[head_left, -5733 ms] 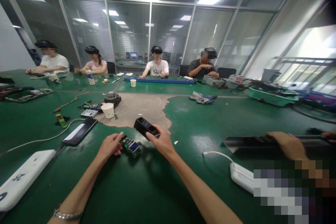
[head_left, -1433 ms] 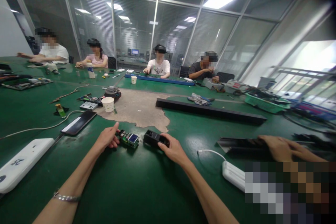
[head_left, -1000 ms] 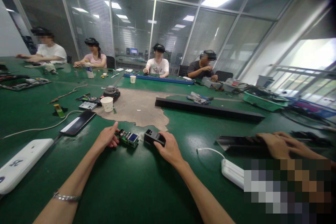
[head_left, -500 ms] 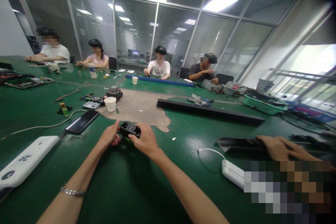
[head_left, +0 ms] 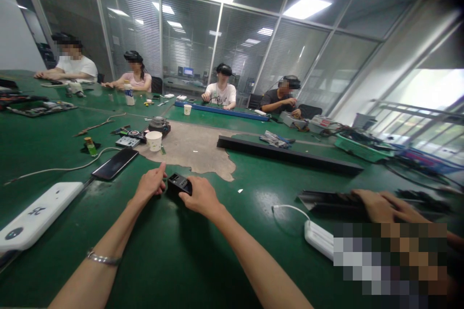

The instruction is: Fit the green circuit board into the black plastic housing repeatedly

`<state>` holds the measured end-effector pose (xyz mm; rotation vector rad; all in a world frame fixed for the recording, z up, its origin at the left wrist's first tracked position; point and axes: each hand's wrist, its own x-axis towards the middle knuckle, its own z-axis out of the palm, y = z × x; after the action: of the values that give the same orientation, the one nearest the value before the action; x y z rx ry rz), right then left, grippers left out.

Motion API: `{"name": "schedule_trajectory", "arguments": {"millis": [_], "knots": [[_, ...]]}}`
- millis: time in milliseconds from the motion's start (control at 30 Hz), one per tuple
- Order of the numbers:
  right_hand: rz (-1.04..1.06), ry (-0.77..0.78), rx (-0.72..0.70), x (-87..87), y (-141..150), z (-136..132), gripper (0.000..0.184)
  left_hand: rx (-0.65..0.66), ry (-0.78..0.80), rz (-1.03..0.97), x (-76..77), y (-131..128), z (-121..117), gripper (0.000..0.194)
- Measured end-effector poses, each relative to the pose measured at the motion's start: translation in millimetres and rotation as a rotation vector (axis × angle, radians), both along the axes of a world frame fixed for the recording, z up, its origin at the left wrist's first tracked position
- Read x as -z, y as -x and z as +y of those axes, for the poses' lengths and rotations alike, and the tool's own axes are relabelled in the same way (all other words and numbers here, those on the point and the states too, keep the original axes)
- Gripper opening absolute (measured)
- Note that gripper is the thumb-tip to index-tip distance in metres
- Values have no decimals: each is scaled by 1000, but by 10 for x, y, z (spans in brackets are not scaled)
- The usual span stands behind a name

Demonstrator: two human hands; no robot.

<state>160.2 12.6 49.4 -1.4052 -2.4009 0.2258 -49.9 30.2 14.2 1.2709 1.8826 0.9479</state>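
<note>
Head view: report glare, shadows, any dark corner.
In the head view, the ceiling lights and window look washed out; the head view's green table shows sheen right of the right hand, shadow below the black case; the head view's upper-right corner falls black.

From here I see a green table [head_left: 174,270] with a brownish patch [head_left: 205,139]. On the table I make out a phone [head_left: 115,164], a numbered white device [head_left: 45,210], an upright paper cup [head_left: 154,142], a long black bar [head_left: 290,156] and a green basket [head_left: 357,150].
</note>
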Motion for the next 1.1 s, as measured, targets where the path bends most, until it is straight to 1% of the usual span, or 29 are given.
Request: {"name": "schedule_trajectory", "arguments": {"millis": [133,200,267,333,467,533,633,733,800,867,1000,1100], "knots": [[-52,-20,115,25,8,-122,35,15,8,-77,10,-51,-8,73],[-72,-8,150,12,20,-178,39,40,8,-105,16,-92,-15,72],[-79,7,160,-10,38,-220,46,60,15,-111,23,-130,-17,71],[-82,11,167,-27,62,-242,49,74,32,-105,31,-154,-10,71],[-58,-11,200,-58,92,-224,38,92,34,-129,44,-157,7,72],[-10,-18,215,-117,72,-188,37,96,30,-148,48,-149,7,74],[84,-30,235,-283,-33,-108,39,104,21,-135,55,-146,-3,75],[139,-66,279,-441,-224,-16,40,117,12,-99,63,-152,-10,75],[120,-53,331,-462,-375,36,40,125,18,-86,69,-157,-8,74],[84,-23,369,-397,-523,69,39,138,21,-87,76,-160,-3,73],[4,39,414,-120,-756,83,39,160,15,-105,91,-167,11,72],[-34,48,434,62,-862,66,39,165,3,-114,100,-173,15,74]]}}
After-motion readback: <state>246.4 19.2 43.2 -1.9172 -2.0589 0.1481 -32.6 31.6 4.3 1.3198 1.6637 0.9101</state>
